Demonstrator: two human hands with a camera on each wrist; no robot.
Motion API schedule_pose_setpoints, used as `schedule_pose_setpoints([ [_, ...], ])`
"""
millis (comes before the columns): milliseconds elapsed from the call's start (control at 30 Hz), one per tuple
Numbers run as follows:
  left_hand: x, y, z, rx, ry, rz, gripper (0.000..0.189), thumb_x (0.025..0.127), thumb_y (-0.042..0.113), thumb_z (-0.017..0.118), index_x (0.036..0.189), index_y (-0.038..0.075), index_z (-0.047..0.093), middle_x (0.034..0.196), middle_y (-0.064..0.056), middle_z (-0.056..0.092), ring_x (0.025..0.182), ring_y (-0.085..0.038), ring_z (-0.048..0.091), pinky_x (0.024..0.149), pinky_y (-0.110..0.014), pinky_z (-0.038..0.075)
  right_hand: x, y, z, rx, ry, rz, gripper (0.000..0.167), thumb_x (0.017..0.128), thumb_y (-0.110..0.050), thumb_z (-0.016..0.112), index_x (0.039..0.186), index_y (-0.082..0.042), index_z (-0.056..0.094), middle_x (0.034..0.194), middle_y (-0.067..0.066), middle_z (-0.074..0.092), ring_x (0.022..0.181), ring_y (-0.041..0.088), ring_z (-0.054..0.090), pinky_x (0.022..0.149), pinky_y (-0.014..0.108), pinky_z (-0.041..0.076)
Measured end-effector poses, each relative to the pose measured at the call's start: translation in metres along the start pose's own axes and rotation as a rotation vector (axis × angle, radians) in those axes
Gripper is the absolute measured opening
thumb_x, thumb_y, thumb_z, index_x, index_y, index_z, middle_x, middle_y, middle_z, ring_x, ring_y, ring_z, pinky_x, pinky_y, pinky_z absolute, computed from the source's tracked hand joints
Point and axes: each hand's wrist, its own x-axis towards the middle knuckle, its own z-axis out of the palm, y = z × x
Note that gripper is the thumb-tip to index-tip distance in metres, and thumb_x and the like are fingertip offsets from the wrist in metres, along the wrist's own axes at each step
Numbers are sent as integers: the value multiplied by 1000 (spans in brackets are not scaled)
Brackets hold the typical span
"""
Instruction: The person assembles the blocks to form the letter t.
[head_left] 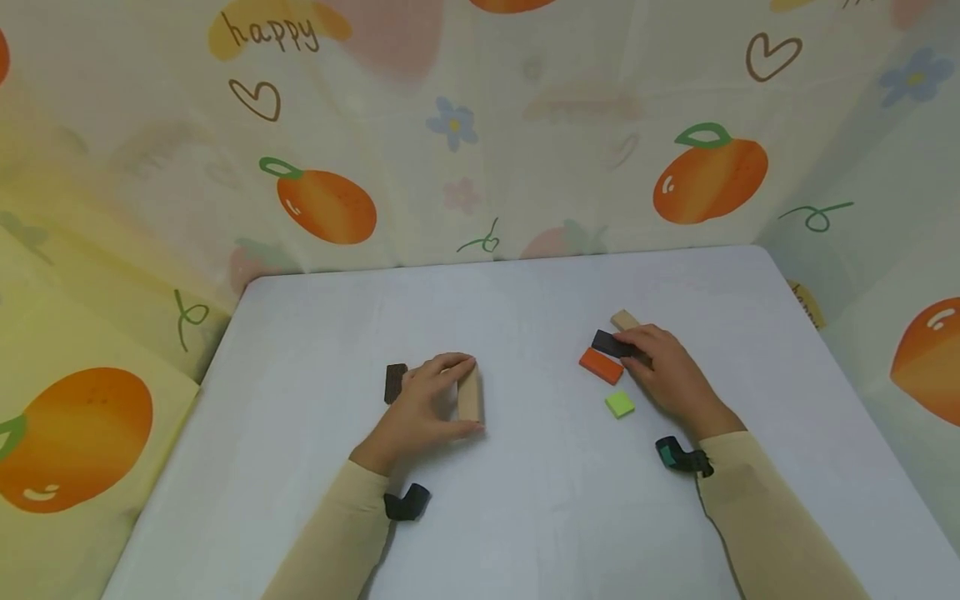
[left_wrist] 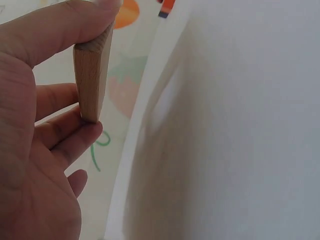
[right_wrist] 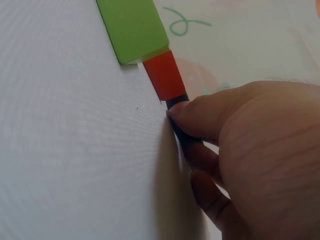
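Observation:
My left hand grips a light wooden block on the left half of the table, thumb at its near end and fingertips at the far end. In the left wrist view the same wooden block shows its narrow side. Just left of that hand lies a dark brown block. Further right, my right hand pinches a black block between thumb and fingers. An orange-red block lies close beside the black one, and a lime green block sits nearer me.
Behind the right hand lies another light wooden block, partly hidden by the fingers. The white table backs onto a hanging cloth with a fruit print. Each wrist wears a small black camera.

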Motion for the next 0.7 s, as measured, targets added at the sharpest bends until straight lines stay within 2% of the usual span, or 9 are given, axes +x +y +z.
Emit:
schedule_pose_setpoints([
  [167,2,8,13,-18,-51,28,92,84,36,98,158,2,56,158,-2,52,147,-24,48,121,-54,25,0,-1,0,14,3,14,40,103,4,70,143,5,66,140,23,62,135,46,53,112,66,45],
  [367,3,18,25,-52,-94,26,91,86,38,97,159,4,56,159,0,51,146,-20,48,122,-51,25,0,-1,-1,17,1,19,41,103,2,71,143,6,65,140,23,61,134,45,54,111,65,46],
  [533,4,23,35,-76,-117,13,92,85,38,97,160,4,55,159,-1,52,146,-21,48,121,-51,28,-1,-1,0,17,1,21,40,104,1,72,143,6,66,139,23,62,134,45,54,111,65,46],
  [700,3,22,44,-20,-139,-9,93,87,40,96,161,4,53,160,-2,51,147,-23,47,123,-51,28,-1,-1,1,17,20,17,41,103,3,72,143,6,65,137,23,62,133,44,56,111,65,47],
])
